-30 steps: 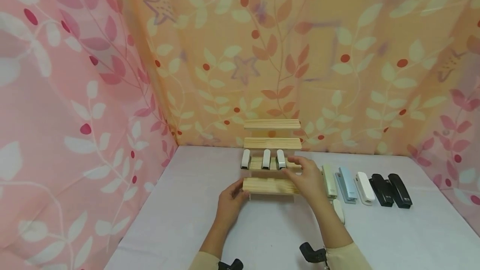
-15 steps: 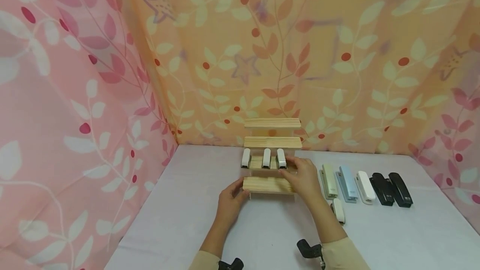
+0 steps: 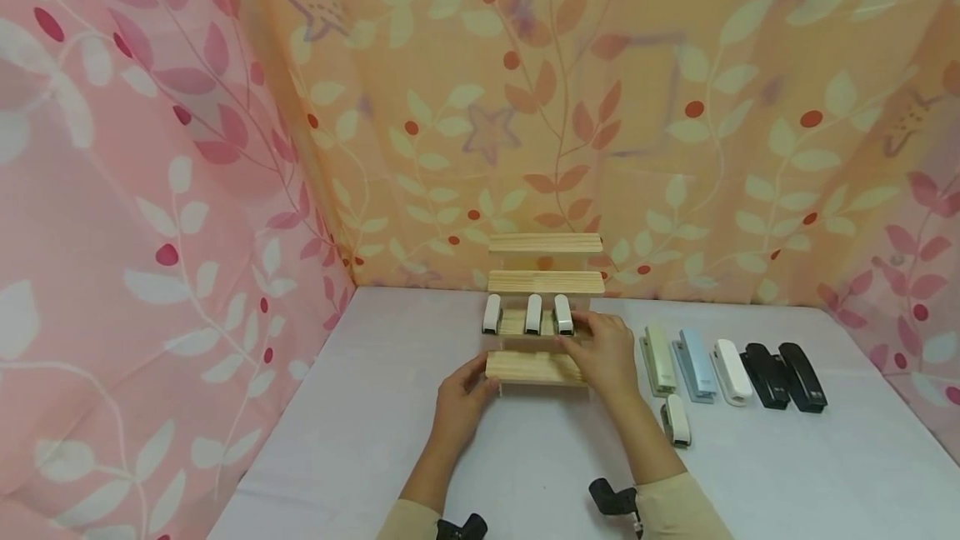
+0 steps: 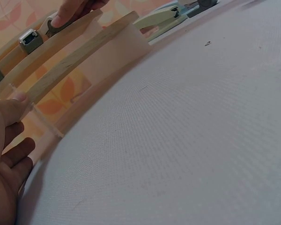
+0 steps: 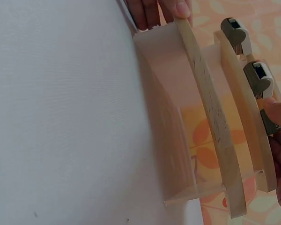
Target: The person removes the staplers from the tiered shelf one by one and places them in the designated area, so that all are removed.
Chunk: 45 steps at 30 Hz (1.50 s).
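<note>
A tiered rack (image 3: pixel 536 367) of pale wooden boards on clear supports stands at the back of the table. Three small white staplers sit along its second step from the bottom: a left one (image 3: pixel 492 314), a middle one (image 3: pixel 533 314) and a right one (image 3: pixel 562 315). My right hand (image 3: pixel 609 361) pinches the right stapler, its thumb on the front end in the right wrist view. With thumb and fingers, my left hand (image 3: pixel 459 398) grips the left end of the lowest board (image 4: pixel 65 68). The fingertips of the right hand behind the stapler are partly hidden.
To the right of the rack lie a green stapler (image 3: pixel 659 361), a blue stapler (image 3: pixel 697 367), a white stapler (image 3: pixel 731 373) and two black staplers (image 3: pixel 802 377). A small white stapler (image 3: pixel 677 421) lies nearer. Patterned curtains (image 3: pixel 450 107) hang behind and beside the white-covered table.
My right hand has shifted slightly left, closing in on the right stapler, which now stands straighter. The left hand has stayed at the lowest board.
</note>
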Each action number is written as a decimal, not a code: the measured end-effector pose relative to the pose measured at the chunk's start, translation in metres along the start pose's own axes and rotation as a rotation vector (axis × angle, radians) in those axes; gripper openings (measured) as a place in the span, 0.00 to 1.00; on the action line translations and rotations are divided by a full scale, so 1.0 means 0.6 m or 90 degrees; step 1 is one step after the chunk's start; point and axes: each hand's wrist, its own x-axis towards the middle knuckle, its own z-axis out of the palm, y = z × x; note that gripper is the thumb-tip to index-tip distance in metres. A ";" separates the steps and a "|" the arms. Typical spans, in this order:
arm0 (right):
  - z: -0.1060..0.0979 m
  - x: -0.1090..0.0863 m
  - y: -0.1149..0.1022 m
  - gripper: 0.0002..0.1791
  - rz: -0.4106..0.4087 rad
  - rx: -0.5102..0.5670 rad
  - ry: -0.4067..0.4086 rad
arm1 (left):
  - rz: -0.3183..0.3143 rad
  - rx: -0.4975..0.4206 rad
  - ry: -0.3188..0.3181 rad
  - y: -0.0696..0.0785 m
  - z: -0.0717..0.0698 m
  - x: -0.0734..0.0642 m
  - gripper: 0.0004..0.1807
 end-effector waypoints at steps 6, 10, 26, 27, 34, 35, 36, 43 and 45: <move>0.003 -0.003 0.003 0.27 0.003 0.009 0.012 | 0.003 -0.005 -0.002 0.002 0.000 0.000 0.32; 0.004 -0.004 0.003 0.26 0.009 0.012 0.017 | -0.003 -0.002 -0.002 0.007 0.000 -0.001 0.31; 0.004 -0.004 -0.006 0.24 -0.007 0.001 0.037 | -0.017 -0.002 -0.002 0.011 0.000 -0.001 0.31; 0.003 -0.004 -0.006 0.24 -0.007 -0.001 0.035 | -0.018 -0.002 -0.003 0.010 0.000 -0.001 0.31; -0.002 -0.003 -0.005 0.25 -0.001 -0.016 0.013 | -0.021 -0.008 -0.001 0.009 0.002 -0.003 0.31; -0.002 -0.003 -0.005 0.25 -0.001 -0.014 0.012 | -0.020 -0.009 -0.001 0.008 0.002 -0.003 0.31; -0.003 -0.003 -0.004 0.25 -0.001 -0.010 0.012 | -0.018 -0.010 0.000 0.008 0.002 -0.003 0.32; -0.014 -0.004 -0.010 0.24 -0.006 0.035 0.025 | -0.020 -0.012 0.003 0.009 0.003 -0.002 0.32; -0.021 -0.005 -0.014 0.24 -0.012 0.043 0.032 | -0.013 -0.013 0.003 0.009 0.003 -0.003 0.32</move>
